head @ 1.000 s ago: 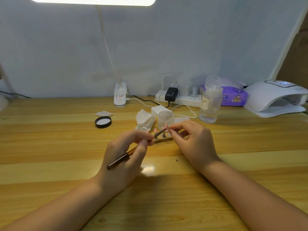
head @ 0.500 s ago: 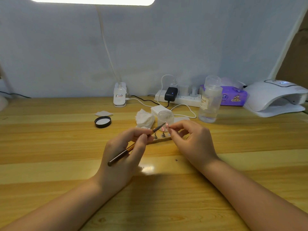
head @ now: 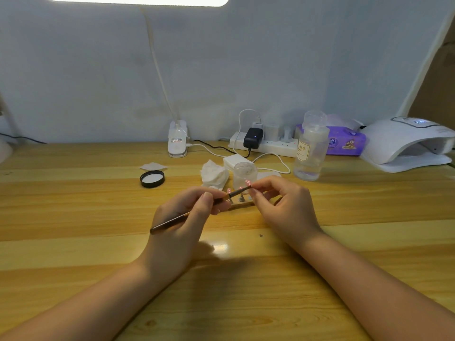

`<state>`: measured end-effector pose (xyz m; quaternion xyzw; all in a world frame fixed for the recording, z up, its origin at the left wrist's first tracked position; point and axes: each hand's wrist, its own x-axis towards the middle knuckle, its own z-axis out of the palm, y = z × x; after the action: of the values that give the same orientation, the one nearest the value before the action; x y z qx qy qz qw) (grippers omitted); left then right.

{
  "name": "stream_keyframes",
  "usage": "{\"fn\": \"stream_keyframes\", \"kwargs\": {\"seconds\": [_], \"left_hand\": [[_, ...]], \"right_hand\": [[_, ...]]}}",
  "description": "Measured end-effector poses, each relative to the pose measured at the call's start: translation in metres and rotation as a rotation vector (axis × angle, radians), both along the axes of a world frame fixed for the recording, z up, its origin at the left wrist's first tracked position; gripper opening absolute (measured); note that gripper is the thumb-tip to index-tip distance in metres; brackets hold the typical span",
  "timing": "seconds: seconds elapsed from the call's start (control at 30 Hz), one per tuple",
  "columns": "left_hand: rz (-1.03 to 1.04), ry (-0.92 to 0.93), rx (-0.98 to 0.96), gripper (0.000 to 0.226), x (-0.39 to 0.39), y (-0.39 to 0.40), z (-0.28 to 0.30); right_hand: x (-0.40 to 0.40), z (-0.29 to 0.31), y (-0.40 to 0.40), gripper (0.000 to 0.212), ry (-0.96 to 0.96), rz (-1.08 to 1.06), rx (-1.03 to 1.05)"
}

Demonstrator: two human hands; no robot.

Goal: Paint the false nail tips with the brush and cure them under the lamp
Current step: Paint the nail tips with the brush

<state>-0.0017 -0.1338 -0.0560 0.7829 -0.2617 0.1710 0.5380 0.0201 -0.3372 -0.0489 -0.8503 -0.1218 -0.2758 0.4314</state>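
Observation:
My left hand grips a thin dark brush like a pen, its tip pointing right and up. The bristle end meets a small pink false nail tip that my right hand pinches between thumb and forefinger. Two more pink nail tips stand on little metal stands on a wooden strip between my hands. The white curing lamp sits at the far right of the wooden table, apart from both hands.
Behind my hands stand a small clear jar, crumpled tissue, a black lid and a clear pump bottle. A power strip, purple wipes pack and desk-lamp base line the wall.
The brush tip has shifted slightly along the nail tip held in my right hand. Both hands stay in nearly the same place.

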Motion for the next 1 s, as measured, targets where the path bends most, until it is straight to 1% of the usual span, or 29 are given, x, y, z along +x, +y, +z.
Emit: {"fn": "stream_keyframes", "kwargs": {"seconds": [0.03,0.07,0.13,0.2,0.3,0.37,0.53,0.7,0.77,0.87,1.0], "left_hand": [[0.006,-0.016,0.017,0.025,0.0000,-0.0015,0.0010],[0.003,-0.012,-0.021,0.027,-0.0004,-0.0022,0.0026],[-0.003,0.020,-0.156,0.026,0.0018,-0.0038,0.0036],[-0.011,0.028,-0.223,0.024,0.0032,-0.0054,0.0053],[-0.019,0.022,-0.238,0.026,0.0024,-0.0060,0.0054],[-0.018,0.030,-0.248,0.022,0.0020,-0.0056,0.0048],[-0.043,0.062,-0.255,0.022,0.0023,-0.0071,0.0048],[-0.083,0.096,-0.296,0.022,0.0005,-0.0078,0.0044],[-0.097,0.095,-0.305,0.026,0.0001,-0.0085,0.0045],[-0.087,0.081,-0.317,0.034,-0.0005,-0.0087,0.0062],[-0.059,0.068,-0.306,0.024,0.0018,-0.0080,0.0069]], "right_hand": [[0.0001,-0.0001,-0.0002,0.009,0.009,0.008,0.012],[-0.0001,0.0000,-0.0003,0.009,0.016,0.025,0.024],[-0.0003,0.0005,-0.0002,0.010,0.027,0.067,0.055],[-0.0006,0.0009,0.0001,0.010,0.042,0.095,0.093],[-0.0006,0.0009,0.0005,0.011,0.049,0.105,0.142],[-0.0005,0.0010,0.0003,0.012,0.046,0.095,0.156],[0.0000,0.0011,0.0001,0.004,0.046,0.107,0.150],[0.0002,0.0001,-0.0021,0.007,0.048,0.086,0.132],[0.0007,-0.0004,-0.0025,0.010,0.041,0.072,0.128],[0.0015,-0.0012,-0.0025,0.006,0.050,0.062,0.131],[0.0011,-0.0010,-0.0020,0.004,0.044,0.065,0.133]]}}
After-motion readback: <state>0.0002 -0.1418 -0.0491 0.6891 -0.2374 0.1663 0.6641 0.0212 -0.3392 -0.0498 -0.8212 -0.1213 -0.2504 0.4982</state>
